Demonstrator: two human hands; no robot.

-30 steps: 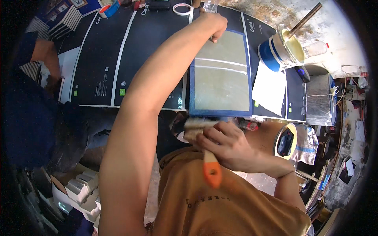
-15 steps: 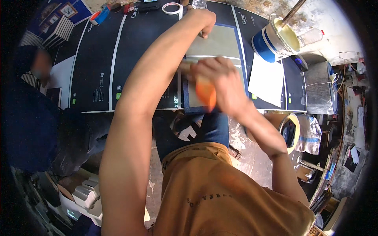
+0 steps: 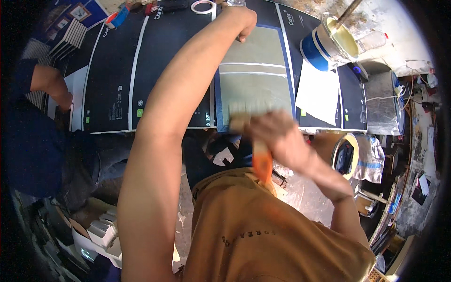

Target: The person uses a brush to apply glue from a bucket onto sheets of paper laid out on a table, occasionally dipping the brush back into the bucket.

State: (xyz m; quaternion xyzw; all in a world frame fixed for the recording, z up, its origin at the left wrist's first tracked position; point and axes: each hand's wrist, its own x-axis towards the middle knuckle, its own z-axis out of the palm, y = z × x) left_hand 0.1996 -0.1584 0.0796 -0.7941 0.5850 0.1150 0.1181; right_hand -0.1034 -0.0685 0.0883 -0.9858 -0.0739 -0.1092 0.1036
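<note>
My right hand [image 3: 277,136] is closed round a brush with an orange handle [image 3: 262,167], blurred by motion. Its pale bristles [image 3: 240,118] are at the near edge of a blue-edged cover sheet [image 3: 218,105]. Two grey-green panels [image 3: 258,87] lie on that sheet, with a pale strip between them, and look shiny. At the sheet's far end my left hand [image 3: 243,22] is curled, fingertips down near the far panel's edge. What its fingers hold, if anything, is hidden.
White paper [image 3: 317,96] lies right of the sheet. Behind it stands a blue-and-white bucket [image 3: 324,49] of pale yellow paste with a stick in it. A tape roll [image 3: 203,6] sits at the back. Another person's hand [image 3: 54,87] rests at far left.
My right hand and the brush have moved toward me, from mid-sheet to its near edge. My left hand stays almost in place. At far left, the other person's arm has come over the table.
</note>
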